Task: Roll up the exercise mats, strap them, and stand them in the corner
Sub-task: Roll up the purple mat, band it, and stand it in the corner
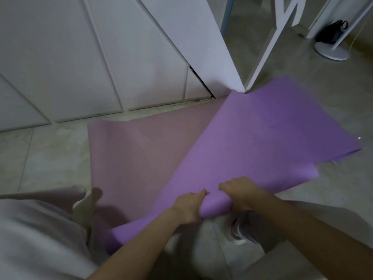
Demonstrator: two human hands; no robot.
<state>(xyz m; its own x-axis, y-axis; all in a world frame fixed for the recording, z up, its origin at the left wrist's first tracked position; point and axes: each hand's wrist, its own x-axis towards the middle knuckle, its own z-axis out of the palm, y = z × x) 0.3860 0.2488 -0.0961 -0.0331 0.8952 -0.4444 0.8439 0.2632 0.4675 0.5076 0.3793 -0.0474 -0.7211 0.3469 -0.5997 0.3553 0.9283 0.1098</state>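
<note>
A purple exercise mat (pixel 262 134) lies spread on the tiled floor, running from near me toward a white wall corner. Its near end is curled into a short roll. My left hand (pixel 187 207) grips that curled end from the left. My right hand (pixel 240 190) presses on top of the roll just to the right, fingers bent over it. Under the purple mat lies a dusty pink mat (pixel 137 154), flat, sticking out to the left. No strap is in view.
White panelled cupboard doors (pixel 80 67) line the far wall. A white wall corner (pixel 232 77) touches the purple mat's far edge. A round white stand base (pixel 331 50) and a black bag (pixel 333 30) sit at the far right. My shoe (pixel 240 229) is just below the roll.
</note>
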